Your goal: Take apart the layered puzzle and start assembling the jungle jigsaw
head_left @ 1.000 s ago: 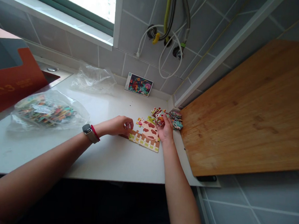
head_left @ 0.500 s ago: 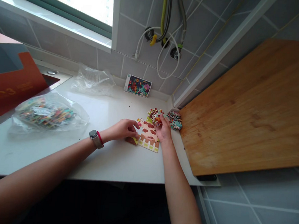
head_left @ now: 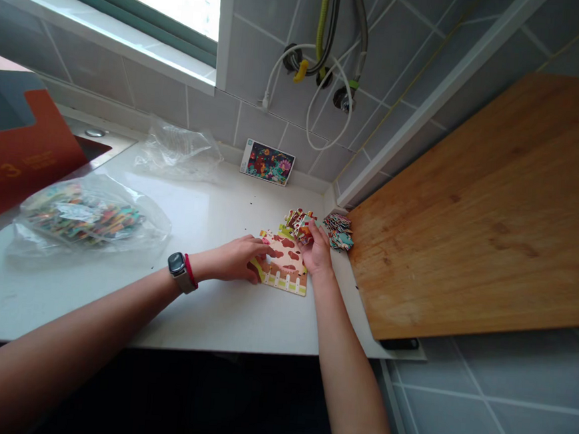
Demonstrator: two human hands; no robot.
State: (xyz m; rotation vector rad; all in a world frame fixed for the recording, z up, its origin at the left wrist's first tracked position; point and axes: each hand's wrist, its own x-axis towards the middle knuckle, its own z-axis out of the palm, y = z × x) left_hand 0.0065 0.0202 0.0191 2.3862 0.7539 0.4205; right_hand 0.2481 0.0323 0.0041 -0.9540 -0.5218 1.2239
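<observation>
- Left arm [head_left: 86, 315]: reaching in from the lower left, low over the counter, wrist almost straight
- Left hand [head_left: 236, 259]: palm down, fingers bent, fingertips [head_left: 261, 258] right on the left part of the jigsaw puzzle [head_left: 286, 265]; no way to tell if that's a real pinch on a piece or just pressing down
- Smartwatch [head_left: 179, 270] on the left wrist, with a red band [head_left: 191, 271] right next to it
- Right arm [head_left: 353, 362]: coming up from the bottom of the view, elbow out of frame, forearm nearly straight
- Right hand [head_left: 318, 251]: lifted a bit, fingers closed around a small stack of puzzle pieces [head_left: 299, 224], stack just above the puzzle's top edge
- Puzzle itself: partly built, flat on the white countertop [head_left: 186, 319], between both hands, brown cow spots on white, little white fence along the bottom
- Loose pile of pieces [head_left: 339, 231]: just right of the right hand, beside the wooden board [head_left: 485, 212]
- Clear plastic bag of pieces [head_left: 82, 215]: well off to the left
- Further back: crumpled clear bag [head_left: 179, 151], picture card [head_left: 267, 162] propped against the tile wall [head_left: 261, 128], red-orange cardboard box [head_left: 18, 155] at far left
</observation>
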